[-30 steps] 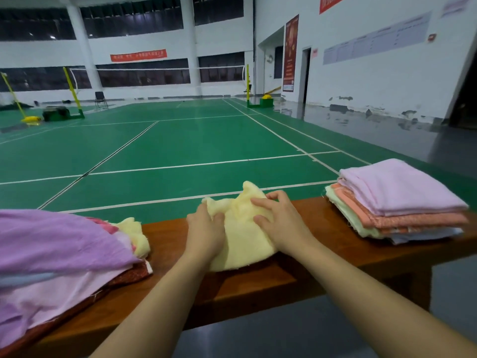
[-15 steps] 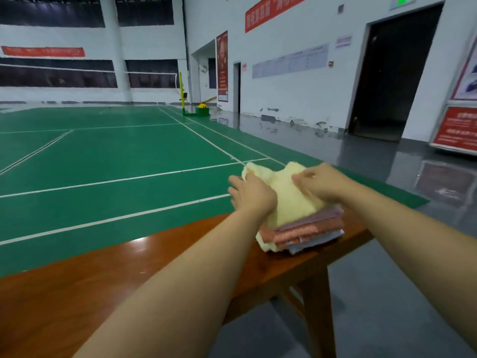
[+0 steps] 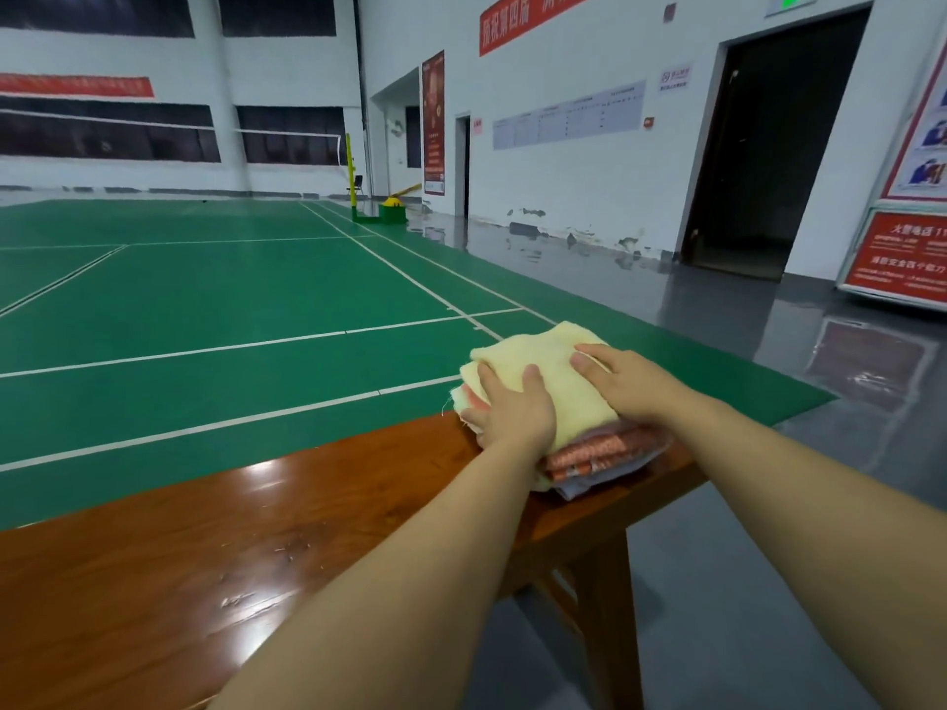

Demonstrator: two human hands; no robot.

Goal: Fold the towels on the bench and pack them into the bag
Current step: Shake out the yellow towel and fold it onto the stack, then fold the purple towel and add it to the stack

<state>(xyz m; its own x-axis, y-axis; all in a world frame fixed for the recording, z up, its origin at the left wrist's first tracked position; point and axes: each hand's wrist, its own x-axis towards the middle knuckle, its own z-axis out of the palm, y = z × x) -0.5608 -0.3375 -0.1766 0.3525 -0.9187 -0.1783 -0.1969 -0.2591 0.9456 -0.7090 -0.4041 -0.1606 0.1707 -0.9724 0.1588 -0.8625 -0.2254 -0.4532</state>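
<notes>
1. The yellow towel lies directly under both palms, topping the stack at the bench end.
2. Left hand and right hand press flat, fingers straight, gripping nothing.
3. The towel's long side seems to run away from the fingertips; no bag is in view.

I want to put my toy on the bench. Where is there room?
The bench top is bare from the picture's left edge up to the towel stack. The bench's right end is crowded: the stack sits there, with the left hand and right hand pressing the yellow towel on top.
</notes>
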